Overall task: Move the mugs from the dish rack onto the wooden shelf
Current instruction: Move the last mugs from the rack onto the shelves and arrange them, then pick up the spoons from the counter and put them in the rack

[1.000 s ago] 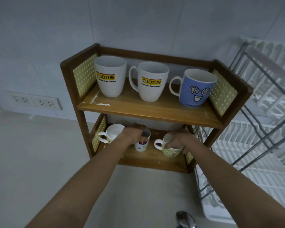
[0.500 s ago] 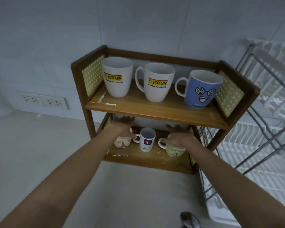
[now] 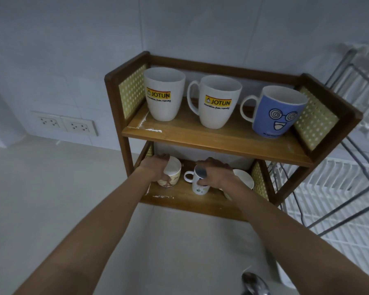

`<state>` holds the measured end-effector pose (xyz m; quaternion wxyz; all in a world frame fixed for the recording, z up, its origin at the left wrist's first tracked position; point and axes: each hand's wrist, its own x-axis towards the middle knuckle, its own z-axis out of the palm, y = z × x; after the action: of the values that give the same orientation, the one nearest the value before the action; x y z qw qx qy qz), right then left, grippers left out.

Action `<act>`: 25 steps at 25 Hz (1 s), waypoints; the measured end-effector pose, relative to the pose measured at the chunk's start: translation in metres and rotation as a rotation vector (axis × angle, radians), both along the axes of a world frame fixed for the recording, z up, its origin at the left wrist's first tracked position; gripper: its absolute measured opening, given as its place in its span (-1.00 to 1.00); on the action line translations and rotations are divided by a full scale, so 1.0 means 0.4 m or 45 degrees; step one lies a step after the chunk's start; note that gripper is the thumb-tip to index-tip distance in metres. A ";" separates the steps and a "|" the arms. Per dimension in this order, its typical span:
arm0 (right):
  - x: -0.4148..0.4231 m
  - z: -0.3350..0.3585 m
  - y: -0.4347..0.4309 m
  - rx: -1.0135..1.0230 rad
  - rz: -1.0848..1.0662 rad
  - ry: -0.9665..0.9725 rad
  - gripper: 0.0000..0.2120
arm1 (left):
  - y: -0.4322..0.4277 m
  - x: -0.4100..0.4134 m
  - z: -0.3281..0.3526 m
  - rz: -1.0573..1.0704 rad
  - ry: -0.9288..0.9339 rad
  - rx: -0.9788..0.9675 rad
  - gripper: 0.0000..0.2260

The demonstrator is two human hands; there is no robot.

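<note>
Pale tiled wall fills the upper frame, and a white desk (image 3: 51,199) runs across the lower left, with a double wall socket (image 3: 64,124) at middle left. At the centre stands a wooden shelf (image 3: 213,137) with two boards. Three mugs are seen on its upper board: two white mugs printed JOTUN (image 3: 163,94) (image 3: 216,102) and a blue mug with a cartoon face (image 3: 274,112). A white dish rack (image 3: 337,188) is seen at the right edge; no mug can be made out on the part in view.

On the lower board, three more mugs are seen. The left hand (image 3: 156,170) is wrapped around a cream mug (image 3: 170,174) at the left, its grip closed on the mug's side. The right hand (image 3: 216,174) is closed on a small white mug (image 3: 199,180) at the middle, which is tilted with its mouth turned toward the camera. A third pale mug (image 3: 242,179) stands just beside it at the right, partly hidden by the wrist.

The step in hand is judged to be the settling of these mugs on the lower board. The tilted mug should be brought upright before the grip is released, and set down flat. Room should be kept between it and the mugs on either side, so that nothing is knocked. The hands should be drawn out low, since the upper board is close above the knuckles.
</note>
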<state>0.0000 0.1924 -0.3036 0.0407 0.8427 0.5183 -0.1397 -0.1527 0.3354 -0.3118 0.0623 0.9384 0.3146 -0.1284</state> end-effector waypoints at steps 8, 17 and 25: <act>-0.064 0.015 -0.112 0.383 -0.049 0.173 -0.28 | -0.113 -0.054 -0.026 0.011 -0.303 0.018 -0.26; -0.204 -0.138 -0.769 0.434 -0.248 0.233 -0.88 | -0.755 -0.187 -0.166 -0.234 -0.921 -0.576 -0.78; -0.168 -0.209 -0.948 0.279 -0.306 0.078 -0.60 | -0.987 -0.121 -0.239 -0.245 -0.515 -0.350 -0.55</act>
<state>-0.0673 -0.1868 -0.3871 -0.0845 0.8934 0.4267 -0.1118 -0.2010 -0.0596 -0.4076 0.2382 0.9533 0.1849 0.0152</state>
